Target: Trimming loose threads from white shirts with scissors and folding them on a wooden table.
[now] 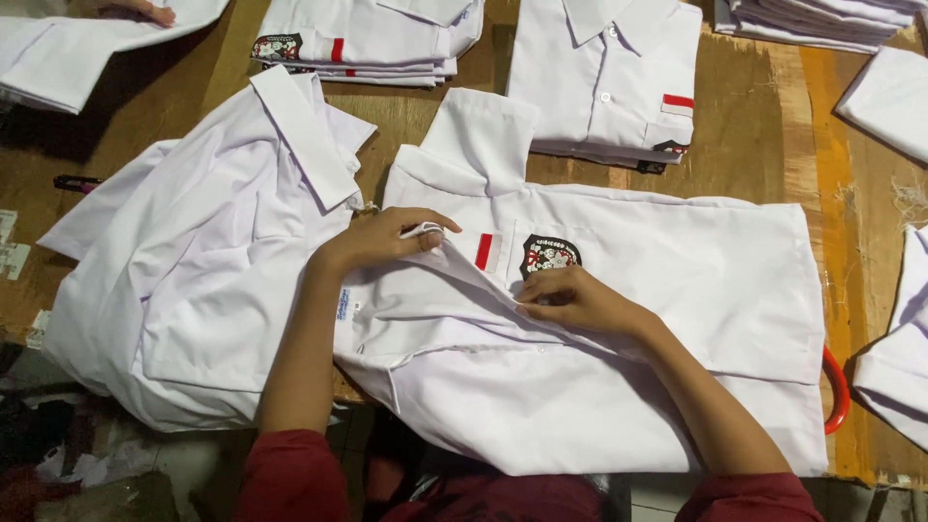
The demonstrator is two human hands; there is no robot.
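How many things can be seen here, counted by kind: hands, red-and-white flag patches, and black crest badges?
Hands: 3 (left hand, right hand, another person's hand)
Flag patches: 3 ()
Crest badges: 3 ()
Total: 9

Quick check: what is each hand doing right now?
Left hand: shut, pinching the shirt placket edge.
Right hand: shut, pinching the same shirt near its badge.

A worn wooden table (773, 126) carries everything. Under both hands lies a spread white shirt (619, 319) with a red-and-white flag patch and a dark badge. Left of the grip sits a rumpled white shirt (193, 280); beyond it, two folded stacks (367, 39) (609, 77). Right of the grip, a red curved handle (837, 387) peeks from under the shirt's edge, near more white cloth (894, 367).
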